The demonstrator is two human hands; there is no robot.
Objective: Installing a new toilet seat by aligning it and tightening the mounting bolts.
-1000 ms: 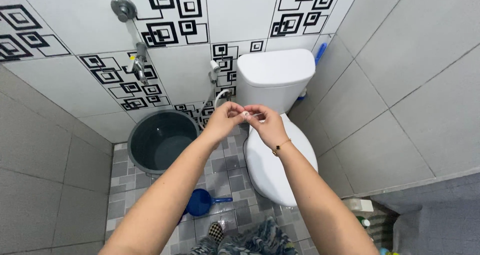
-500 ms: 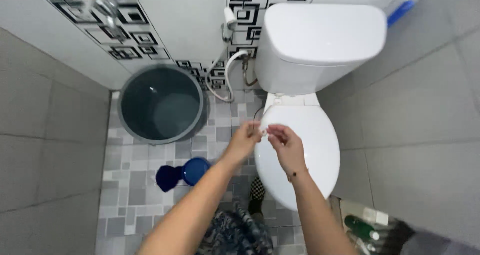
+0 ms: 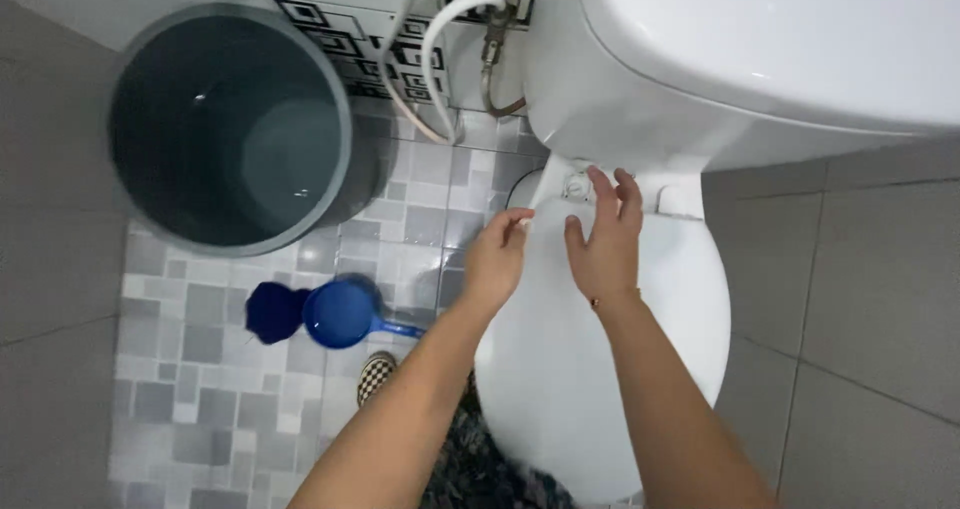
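Down at the bottom of the frame, two bare forearms rise toward the centre, and beside the left one a checkered slip-on shoe [image 3: 375, 375] stands on the grey mosaic floor tiles [image 3: 190, 409]. The forearms cross the closed white plastic toilet seat lid [image 3: 560, 389], which fills the lower middle of the frame; it is a smooth, glossy, rigid shell, probably light for its breadth and slippery under bare skin, so a sure hold would likely be at its rim, fingers hooked under the edge, not flat on the top. The left hand [image 3: 495, 259] sits at the lid's left rear edge, fingers curled loosely inward; whether it pinches anything small I cannot tell. The right hand [image 3: 603, 239] is open, fingers spread and pointing up the frame, palm over the rear of the lid, its fingertips near the round white hinge cap [image 3: 577, 185]; touching or just above, I cannot say. A thin bracelet circles that wrist. At centre left a blue plastic water dipper [image 3: 338, 314] lies on the floor. Farther, at upper left, a large round dark grey bucket [image 3: 130, 199] holds water. At the top, a white flexible hose [image 3: 432, 59] loops beside the white ceramic cistern [image 3: 760, 49], which is heavy and fixed.
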